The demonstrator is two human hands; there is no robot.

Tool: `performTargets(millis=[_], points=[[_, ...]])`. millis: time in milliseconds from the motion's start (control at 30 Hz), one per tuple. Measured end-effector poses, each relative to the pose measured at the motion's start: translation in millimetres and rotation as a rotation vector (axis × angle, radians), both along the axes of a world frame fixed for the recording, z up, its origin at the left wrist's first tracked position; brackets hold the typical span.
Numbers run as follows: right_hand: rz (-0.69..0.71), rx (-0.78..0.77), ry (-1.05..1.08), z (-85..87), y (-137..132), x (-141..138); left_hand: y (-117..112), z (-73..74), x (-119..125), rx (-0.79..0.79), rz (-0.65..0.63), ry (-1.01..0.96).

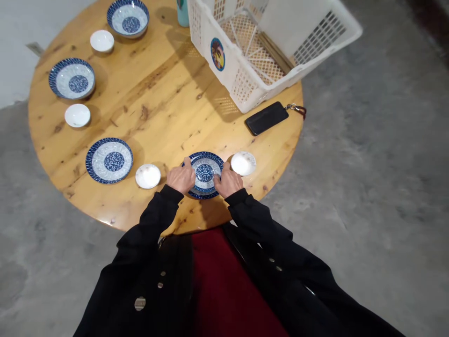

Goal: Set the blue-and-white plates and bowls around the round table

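Observation:
A blue-and-white patterned plate (205, 171) lies on the round wooden table (157, 93) near its front edge. My left hand (181, 178) grips the plate's left rim with the thumb laid on top. My right hand (228, 181) grips the right rim the same way. A small white saucer (243, 163) sits just right of the plate, and another white saucer (148, 176) sits just left of it.
Three more blue-and-white plates (109, 160) (72, 78) (128, 18) ring the table's left side, with small white bowls (77, 115) (102, 40) between them. A white plastic crate (245, 84) overhangs the far right; a black phone (266, 118) lies beside it. A teal cup (182, 11) stands behind.

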State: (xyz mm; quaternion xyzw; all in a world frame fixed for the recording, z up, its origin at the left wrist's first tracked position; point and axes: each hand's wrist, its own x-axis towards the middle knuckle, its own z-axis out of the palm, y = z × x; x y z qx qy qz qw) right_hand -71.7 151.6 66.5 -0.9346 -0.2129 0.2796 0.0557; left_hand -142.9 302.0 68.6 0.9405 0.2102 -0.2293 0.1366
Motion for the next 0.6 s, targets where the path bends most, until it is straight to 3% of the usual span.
performTargets(millis=[233, 367, 500, 600], points=[[0.037, 0.013, 0.025, -4.5, 0, -1, 1, -1.1, -1, 0.019, 0.02, 0.025], [-0.025, 0.155, 0.018, -10.3, -3, 1, 9, -0.8, -3, -0.017, 0.046, 0.005], [-0.196, 0.388, 0.13, -26.8, -2, 9, 26, -13.3, -8, -0.237, 0.179, -0.071], [-0.358, 0.599, 0.359, -43.2, 5, 14, 31, -33.6, -11, -0.541, 0.274, -0.142]])
